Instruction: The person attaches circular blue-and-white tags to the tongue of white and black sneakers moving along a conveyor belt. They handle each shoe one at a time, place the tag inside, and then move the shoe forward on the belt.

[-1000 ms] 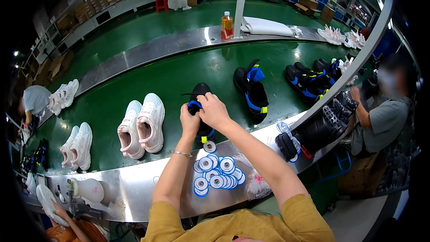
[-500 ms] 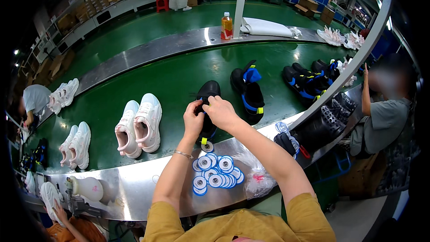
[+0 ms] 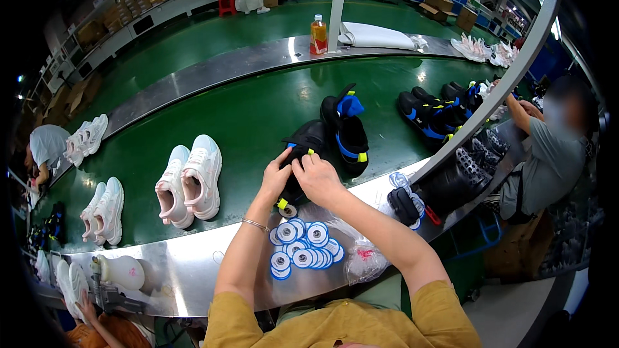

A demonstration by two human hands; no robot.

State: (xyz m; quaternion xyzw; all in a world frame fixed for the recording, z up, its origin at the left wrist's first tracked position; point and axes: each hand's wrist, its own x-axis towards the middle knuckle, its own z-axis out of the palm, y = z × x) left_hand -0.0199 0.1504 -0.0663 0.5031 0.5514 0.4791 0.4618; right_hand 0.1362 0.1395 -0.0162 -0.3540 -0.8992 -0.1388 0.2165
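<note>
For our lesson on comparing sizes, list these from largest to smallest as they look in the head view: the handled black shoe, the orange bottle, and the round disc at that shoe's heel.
1. Black shoe, partly hidden.
2. Orange bottle, though standing farther from the camera.
3. Round disc.

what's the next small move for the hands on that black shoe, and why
Probably press the strap flat across the black-and-blue shoe: the left hand and right hand are both on the shoe, close to a yellow-green tip, though they partly hide whether the strap is fastened.
</note>
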